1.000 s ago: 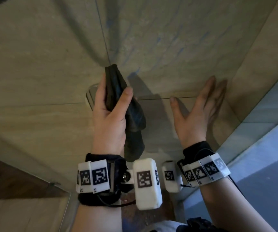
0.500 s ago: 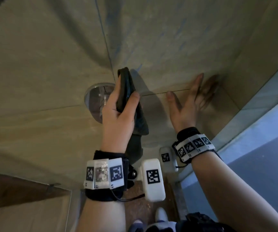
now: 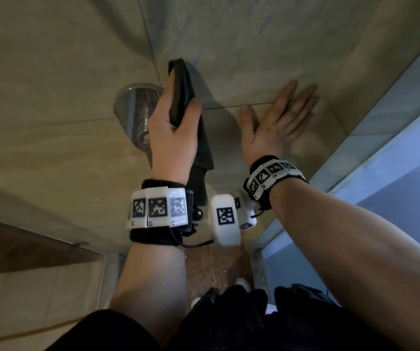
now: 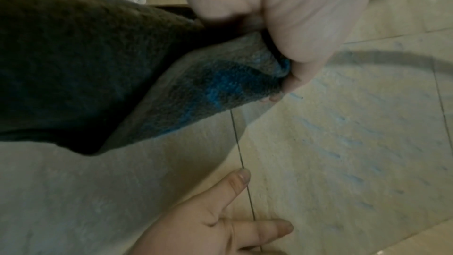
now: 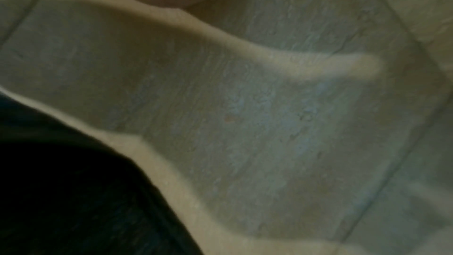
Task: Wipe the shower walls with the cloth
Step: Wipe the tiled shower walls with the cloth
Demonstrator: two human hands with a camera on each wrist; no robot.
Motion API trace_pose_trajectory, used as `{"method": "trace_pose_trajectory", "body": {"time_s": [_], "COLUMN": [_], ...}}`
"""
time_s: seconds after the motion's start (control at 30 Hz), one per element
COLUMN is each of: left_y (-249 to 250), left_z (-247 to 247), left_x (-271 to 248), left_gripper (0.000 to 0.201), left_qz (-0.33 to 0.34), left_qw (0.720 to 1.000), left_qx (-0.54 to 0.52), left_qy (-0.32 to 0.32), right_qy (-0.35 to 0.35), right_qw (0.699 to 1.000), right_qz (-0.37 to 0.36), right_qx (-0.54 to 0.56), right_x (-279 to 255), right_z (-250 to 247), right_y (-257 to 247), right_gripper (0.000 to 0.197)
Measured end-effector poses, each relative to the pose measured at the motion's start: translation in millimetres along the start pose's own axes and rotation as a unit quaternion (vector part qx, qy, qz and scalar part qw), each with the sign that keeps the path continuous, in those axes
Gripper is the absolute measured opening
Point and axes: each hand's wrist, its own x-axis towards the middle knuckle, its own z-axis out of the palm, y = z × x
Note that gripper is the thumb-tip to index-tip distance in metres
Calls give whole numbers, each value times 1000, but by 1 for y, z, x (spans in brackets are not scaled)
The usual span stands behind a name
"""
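My left hand point(image 3: 176, 122) grips a dark folded cloth point(image 3: 181, 89) and holds its upper end against the beige tiled shower wall point(image 3: 242, 46). The cloth's loose tail hangs down past my wrist. In the left wrist view the cloth point(image 4: 215, 86) shows blue patches where my fingers point(image 4: 299, 51) curl round it. My right hand point(image 3: 277, 120) is spread flat with straight fingers against the wall, to the right of the cloth. It holds nothing. Faint blue streaks mark the tile point(image 4: 343, 143) above both hands.
A round chrome shower fitting point(image 3: 133, 110) sticks out of the wall just left of my left hand. A glass panel point(image 3: 393, 122) closes the right side. The speckled shower floor point(image 3: 214, 269) and my shoes lie below.
Both hands shifted right along the wall, uncovering the chrome fitting. My left hand keeps its grip on the cloth; my right hand stays flat and has slid right.
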Motion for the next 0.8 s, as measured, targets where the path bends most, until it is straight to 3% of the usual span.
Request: {"method": "trace_pose_trajectory", "body": {"time_s": [0.1, 0.33, 0.5, 0.7, 0.8], "left_y": [-1, -23, -30, -34, -33], "left_z": [5, -6, -1, 10, 12], "left_x": [-1, -5, -2, 3, 5], "left_gripper": [45, 42, 45, 53, 55], "left_qz": [35, 111, 197, 162, 152], "left_qw": [999, 986, 951, 932, 931], "left_qx": [34, 112, 231, 310, 324], "left_qy": [14, 56, 60, 92, 74], "right_qy": [-18, 19, 48, 48, 64], "right_qw": [1000, 998, 997, 996, 995], "right_qz": [2, -6, -16, -27, -31], "right_qx": [23, 54, 62, 76, 75], "right_x": [0, 1, 2, 4, 4], "right_z": [-3, 5, 10, 15, 18], "right_y": [5, 9, 9, 10, 10], "right_gripper": [87, 84, 85, 86, 85]}}
